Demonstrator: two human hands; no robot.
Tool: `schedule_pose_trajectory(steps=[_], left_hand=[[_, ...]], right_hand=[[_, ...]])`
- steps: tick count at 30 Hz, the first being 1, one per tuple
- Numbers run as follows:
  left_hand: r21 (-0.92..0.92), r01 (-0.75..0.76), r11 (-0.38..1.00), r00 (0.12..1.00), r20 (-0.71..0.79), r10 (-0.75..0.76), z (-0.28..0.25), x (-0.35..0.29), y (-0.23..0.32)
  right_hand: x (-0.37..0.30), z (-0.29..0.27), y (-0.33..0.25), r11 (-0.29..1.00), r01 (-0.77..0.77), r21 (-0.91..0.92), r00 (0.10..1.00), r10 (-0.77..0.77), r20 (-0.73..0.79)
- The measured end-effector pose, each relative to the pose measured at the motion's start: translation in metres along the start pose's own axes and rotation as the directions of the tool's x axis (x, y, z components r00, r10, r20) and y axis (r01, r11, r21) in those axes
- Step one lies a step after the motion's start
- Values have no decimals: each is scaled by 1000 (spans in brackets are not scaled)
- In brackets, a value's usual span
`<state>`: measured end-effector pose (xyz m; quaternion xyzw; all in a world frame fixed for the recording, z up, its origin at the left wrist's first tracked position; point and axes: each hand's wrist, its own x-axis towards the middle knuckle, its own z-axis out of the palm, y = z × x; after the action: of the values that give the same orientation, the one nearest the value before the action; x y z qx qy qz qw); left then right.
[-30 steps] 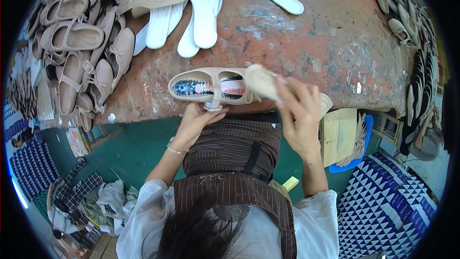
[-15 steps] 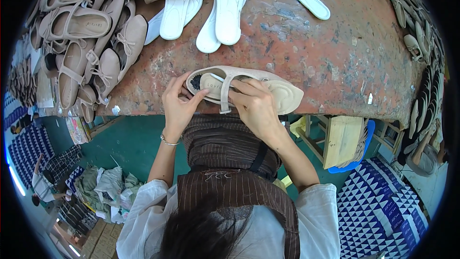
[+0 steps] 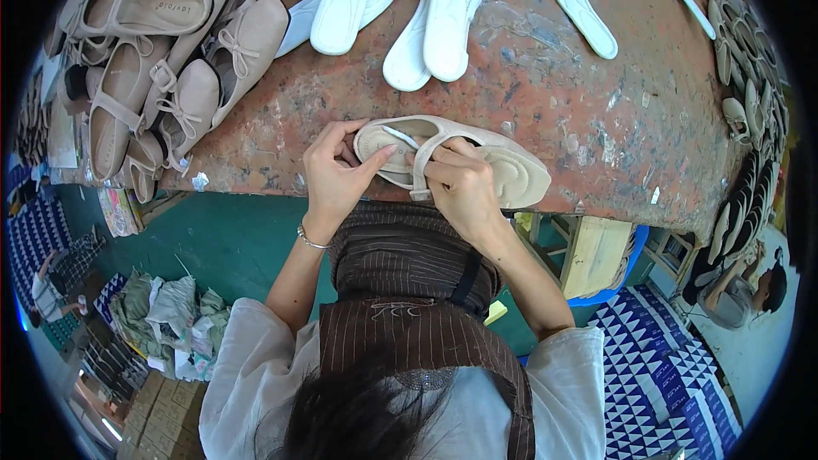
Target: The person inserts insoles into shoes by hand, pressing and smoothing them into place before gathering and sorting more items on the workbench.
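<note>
A beige strapped shoe (image 3: 477,129) lies at the table's front edge, its heel to the left. Inside it sits a beige insole (image 3: 520,177), whose broad padded end shows over the toe part; a white edge shows by the heel. My left hand (image 3: 335,177) grips the shoe's heel, thumb pressing on the insole and fingers outside the back. My right hand (image 3: 467,190) has its fingers curled on the insole beside the shoe's strap (image 3: 423,169); the fingertips are partly hidden.
Beige shoes (image 3: 170,68) are piled at the left. White insoles (image 3: 447,21) lie at the back. More shoes (image 3: 750,60) line the right edge. A wooden stool (image 3: 595,251) stands below the table, and a person (image 3: 737,294) is at far right.
The dark patch inside the shoe's heel is now covered by the insole, which lies further back. My hands and the shoe appear slightly further right, as the whole view has shifted.
</note>
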<state>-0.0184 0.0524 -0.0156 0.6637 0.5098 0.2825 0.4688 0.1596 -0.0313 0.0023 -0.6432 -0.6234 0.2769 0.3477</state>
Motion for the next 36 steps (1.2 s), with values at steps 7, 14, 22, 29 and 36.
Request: schedule_pose_trajectory(steps=[7,14,22,29,36], left_hand=[[44,123,991,992,-14,-123,6,9,3],[117,30,993,998,-51,-24,4,17,4],[358,-97,929,995,49,85,-2,19,18],[462,-139,876,919,390,-60,17,-20,40],[269,-167,949,919,391,50,54,-66,60]], right_hand=[[-5,8,4,943,201,-264,979,-203,18],[1,1,0,932,309,-189,924,-248,291],[-29,-10,-22,806,125,-579,987,-42,155],[-13,-54,1,624,-474,-621,825,68,-561],[-26,-92,-9,971,-221,-86,872,157,-464]])
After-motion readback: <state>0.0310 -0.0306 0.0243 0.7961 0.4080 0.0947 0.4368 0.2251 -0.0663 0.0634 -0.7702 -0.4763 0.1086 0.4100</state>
